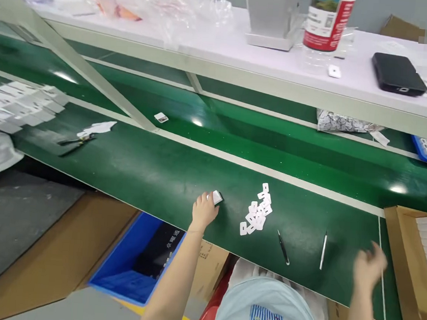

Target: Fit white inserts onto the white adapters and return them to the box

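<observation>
On the green bench my left hand (204, 211) closes its fingers around a small white square piece (217, 197) with a dark edge. Just right of it lies a loose pile of small white frame-like pieces (256, 216). Black tweezers (282, 246) and a slim white pen-like tool (323, 251) rest farther right, apart from both hands. My right hand (370, 265) is over the bench's right part, left of a cardboard box. Motion smears its fingers, so what they hold, if anything, is unclear.
The open cardboard box (400, 253) holds white parts. An upper shelf (208, 43) carries a bottle (330, 21), a black device (398, 73) and clear plastic bags. Pliers (76, 144) and stacked white boxes (22, 103) lie left. A blue bin (116, 266) stands below the bench edge.
</observation>
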Action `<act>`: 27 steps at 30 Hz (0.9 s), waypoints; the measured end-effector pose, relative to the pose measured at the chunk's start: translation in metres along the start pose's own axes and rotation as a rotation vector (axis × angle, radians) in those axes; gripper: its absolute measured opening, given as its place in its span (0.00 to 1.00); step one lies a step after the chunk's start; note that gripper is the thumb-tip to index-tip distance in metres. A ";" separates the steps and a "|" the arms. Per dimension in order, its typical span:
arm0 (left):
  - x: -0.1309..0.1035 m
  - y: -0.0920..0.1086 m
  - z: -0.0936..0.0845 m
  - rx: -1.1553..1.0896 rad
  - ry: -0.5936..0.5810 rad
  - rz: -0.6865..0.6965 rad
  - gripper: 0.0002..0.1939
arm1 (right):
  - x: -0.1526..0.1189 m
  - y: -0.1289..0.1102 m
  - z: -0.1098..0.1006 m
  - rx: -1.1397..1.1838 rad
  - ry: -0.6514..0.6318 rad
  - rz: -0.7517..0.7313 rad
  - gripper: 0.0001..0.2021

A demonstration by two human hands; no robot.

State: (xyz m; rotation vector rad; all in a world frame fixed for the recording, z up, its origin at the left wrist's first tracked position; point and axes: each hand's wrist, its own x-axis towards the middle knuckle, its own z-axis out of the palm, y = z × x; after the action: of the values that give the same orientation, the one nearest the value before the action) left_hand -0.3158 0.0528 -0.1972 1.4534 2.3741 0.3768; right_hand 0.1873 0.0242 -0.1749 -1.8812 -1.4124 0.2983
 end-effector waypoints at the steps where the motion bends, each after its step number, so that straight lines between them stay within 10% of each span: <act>1: 0.009 -0.008 0.003 -0.026 -0.012 -0.009 0.23 | -0.011 -0.016 0.031 -0.021 -0.072 -0.092 0.22; 6: 0.034 -0.035 0.010 -0.235 -0.074 -0.001 0.19 | -0.041 -0.100 0.171 -0.102 -0.549 -0.546 0.23; 10: 0.023 -0.033 0.003 -0.517 -0.117 0.026 0.22 | -0.032 -0.144 0.226 -0.242 -0.735 -0.718 0.24; 22: -0.052 0.036 -0.091 -1.233 -0.304 0.355 0.25 | -0.012 -0.166 0.230 -0.631 -0.898 -0.793 0.12; 27: -0.057 0.056 -0.087 -1.865 -0.536 0.070 0.24 | -0.021 -0.168 0.222 -0.591 -0.892 -0.724 0.15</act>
State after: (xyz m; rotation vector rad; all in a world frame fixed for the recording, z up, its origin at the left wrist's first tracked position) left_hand -0.2822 0.0218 -0.0884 0.4746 0.7010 1.3994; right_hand -0.0721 0.1178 -0.2181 -1.5237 -2.9301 0.4011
